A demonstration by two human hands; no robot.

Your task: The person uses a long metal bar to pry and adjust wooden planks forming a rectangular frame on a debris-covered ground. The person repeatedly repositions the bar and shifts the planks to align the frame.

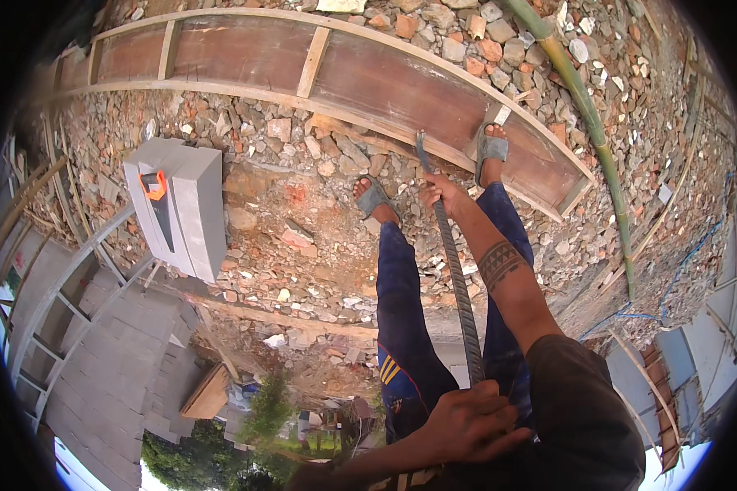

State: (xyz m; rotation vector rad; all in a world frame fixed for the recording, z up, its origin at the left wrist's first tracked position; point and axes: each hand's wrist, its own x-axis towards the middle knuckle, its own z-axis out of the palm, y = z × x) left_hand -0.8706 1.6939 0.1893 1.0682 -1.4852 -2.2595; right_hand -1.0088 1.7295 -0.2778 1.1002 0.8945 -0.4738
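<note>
I hold a long crowbar [458, 286] of dark ribbed steel, its curved tip up against the edge of a wooden-framed panel [401, 90]. Farther down toward that tip, my right hand [444, 193] is closed round the bar. My left hand [479, 421] wraps the end nearest my body. The panel is brown sheet with pale battens and lies on the rubble. My right sandal [491, 150] rests on the panel, while my left sandal [374, 199] is on the ground beside it.
Broken brick and stone [287, 233] cover the ground. At left stands a stack of grey blocks [180, 209] with an orange-handled saw [160, 204] on it. A metal ladder-like frame [74, 303] is behind. A bamboo pole [585, 110] lies to the right, beyond the panel.
</note>
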